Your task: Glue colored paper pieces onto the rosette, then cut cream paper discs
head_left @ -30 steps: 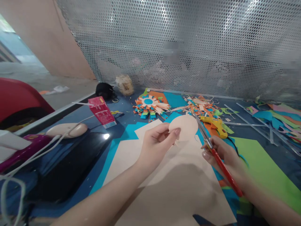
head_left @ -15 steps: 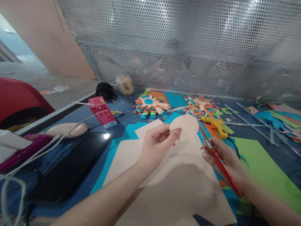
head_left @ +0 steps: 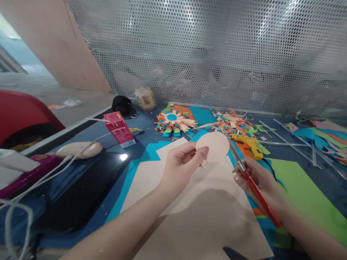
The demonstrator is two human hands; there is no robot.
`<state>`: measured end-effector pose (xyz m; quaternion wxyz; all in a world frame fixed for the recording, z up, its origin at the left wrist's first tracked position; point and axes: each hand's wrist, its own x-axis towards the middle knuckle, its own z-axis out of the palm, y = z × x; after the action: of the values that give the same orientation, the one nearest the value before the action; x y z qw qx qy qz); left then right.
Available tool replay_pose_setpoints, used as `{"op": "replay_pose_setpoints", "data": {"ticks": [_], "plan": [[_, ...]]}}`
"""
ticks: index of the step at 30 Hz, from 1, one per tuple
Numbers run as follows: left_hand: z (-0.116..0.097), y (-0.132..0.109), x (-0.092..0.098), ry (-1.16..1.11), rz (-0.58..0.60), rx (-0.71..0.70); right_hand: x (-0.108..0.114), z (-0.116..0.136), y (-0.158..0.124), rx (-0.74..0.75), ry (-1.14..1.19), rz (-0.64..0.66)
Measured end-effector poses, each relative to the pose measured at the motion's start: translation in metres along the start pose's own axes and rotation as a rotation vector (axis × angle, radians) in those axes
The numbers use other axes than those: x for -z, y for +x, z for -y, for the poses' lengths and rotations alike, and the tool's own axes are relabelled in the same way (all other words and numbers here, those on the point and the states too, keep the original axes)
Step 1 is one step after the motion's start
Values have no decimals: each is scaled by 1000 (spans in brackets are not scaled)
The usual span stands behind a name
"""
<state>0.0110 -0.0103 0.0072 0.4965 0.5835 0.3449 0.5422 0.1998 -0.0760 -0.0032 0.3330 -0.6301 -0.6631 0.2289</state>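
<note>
Between thumb and fingers, my left hand pinches a round, cream paper disc by its lower left edge. My right hand is closed around red-handled scissors, whose metal blades point up and left, close beside the disc's right edge. Whether the blades touch the disc I cannot tell. Both hands are above a large cream paper sheet that lies over blue sheets. A yellow glue gun rests just beyond the scissors.
Behind the hands lie a layered paper flower and a pile of paper strips. Green paper is on the right, near clear sticks. A black phone-like slab, a pink carton and white cables are on the left.
</note>
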Motion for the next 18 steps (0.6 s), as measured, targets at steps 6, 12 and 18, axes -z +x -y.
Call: {"op": "replay_pose_setpoints", "data": {"ticks": [6, 12, 18], "plan": [[0, 1, 1, -47, -27, 27, 1, 1, 2, -62, 33, 70], [0, 3, 0, -77, -44, 12, -1, -1, 2, -65, 57, 67], [5, 5, 2, -97, -48, -6, -1, 3, 2, -71, 66, 80]]}}
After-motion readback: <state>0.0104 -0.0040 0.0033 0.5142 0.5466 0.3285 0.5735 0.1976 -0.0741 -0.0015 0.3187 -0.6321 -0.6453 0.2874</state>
